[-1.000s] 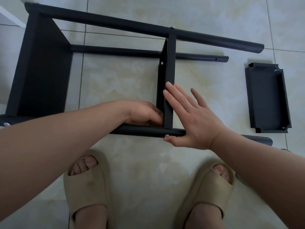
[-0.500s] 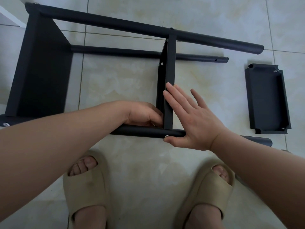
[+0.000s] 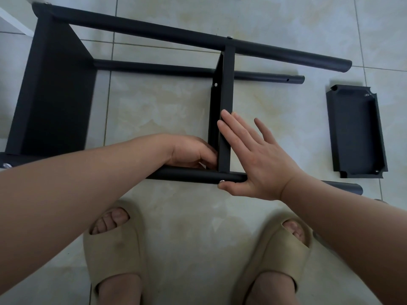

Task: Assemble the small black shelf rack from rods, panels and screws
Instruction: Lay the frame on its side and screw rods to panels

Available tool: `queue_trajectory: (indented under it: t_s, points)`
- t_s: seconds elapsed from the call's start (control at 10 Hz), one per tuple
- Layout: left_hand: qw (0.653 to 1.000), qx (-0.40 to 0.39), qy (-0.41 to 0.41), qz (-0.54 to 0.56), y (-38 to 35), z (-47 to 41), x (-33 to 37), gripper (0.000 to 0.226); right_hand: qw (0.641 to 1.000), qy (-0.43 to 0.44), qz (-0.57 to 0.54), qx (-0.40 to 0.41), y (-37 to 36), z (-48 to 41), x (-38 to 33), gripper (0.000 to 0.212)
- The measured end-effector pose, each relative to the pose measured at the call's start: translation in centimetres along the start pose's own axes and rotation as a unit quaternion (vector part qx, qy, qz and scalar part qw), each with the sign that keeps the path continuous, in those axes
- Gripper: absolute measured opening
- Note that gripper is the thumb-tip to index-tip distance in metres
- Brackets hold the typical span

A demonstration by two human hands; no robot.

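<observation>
Right hand (image 3: pixel 257 159) lay flat on middle panel (image 3: pixel 224 128), thumb at screw (image 3: pixel 222 181); left hand (image 3: pixel 191 153) curled behind, hold unseen. Panel could shift, cross-threading screw

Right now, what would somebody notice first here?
A half-built black rack lies on its side on the tiled floor. The right hand presses flat against its middle panel, the left hand tucked at the near corner. One loose panel lies to the right.

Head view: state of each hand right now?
Left hand: fingers curled at the corner of the middle panel and near rod; any grip is hidden, cannot tell.
Right hand: open, flat fingers pressing the middle panel.
</observation>
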State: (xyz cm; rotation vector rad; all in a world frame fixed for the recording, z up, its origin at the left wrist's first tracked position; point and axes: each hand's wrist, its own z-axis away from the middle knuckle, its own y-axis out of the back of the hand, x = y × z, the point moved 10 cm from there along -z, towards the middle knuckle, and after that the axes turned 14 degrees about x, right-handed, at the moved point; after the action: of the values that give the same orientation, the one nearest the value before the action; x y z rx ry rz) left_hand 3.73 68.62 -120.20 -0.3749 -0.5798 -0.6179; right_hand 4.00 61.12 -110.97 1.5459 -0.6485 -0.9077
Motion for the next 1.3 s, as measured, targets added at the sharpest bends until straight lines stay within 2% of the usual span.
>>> queue_trajectory:
  t_s: [0.4,0.5,0.6,0.9,1.1,1.2,1.3]
  points:
    - [0.998,-0.006,0.028,0.048,-0.12,0.3,-0.1,0.02,1.0,0.0,-0.001,0.008,0.07,0.0,0.0,0.11]
    - [1.0,-0.003,0.015,0.003,-0.18,0.2,-0.11,0.024,1.0,0.0,0.001,0.008,0.08,-0.01,-0.02,0.11]
    - [1.0,0.0,0.013,-0.011,-0.05,0.28,-0.18,0.019,1.0,0.0,0.002,0.005,0.1,-0.01,-0.01,0.11]
    - [0.998,-0.008,0.016,0.057,-0.17,0.26,0.32,0.016,1.0,0.0,0.001,0.005,0.08,-0.01,-0.02,0.11]
    - [1.0,0.011,0.007,-0.027,0.03,0.24,-0.15,0.024,1.0,-0.001,0.0,0.007,0.11,-0.01,-0.01,0.11]
    - [1.0,0.02,0.007,-0.014,0.26,0.08,-0.23,0.028,1.0,0.0,0.0,0.007,0.1,0.0,0.01,0.11]
    - [1.0,0.005,0.01,0.025,0.01,0.22,-0.04,0.023,1.0,0.001,-0.001,0.008,0.06,0.01,-0.03,0.11]
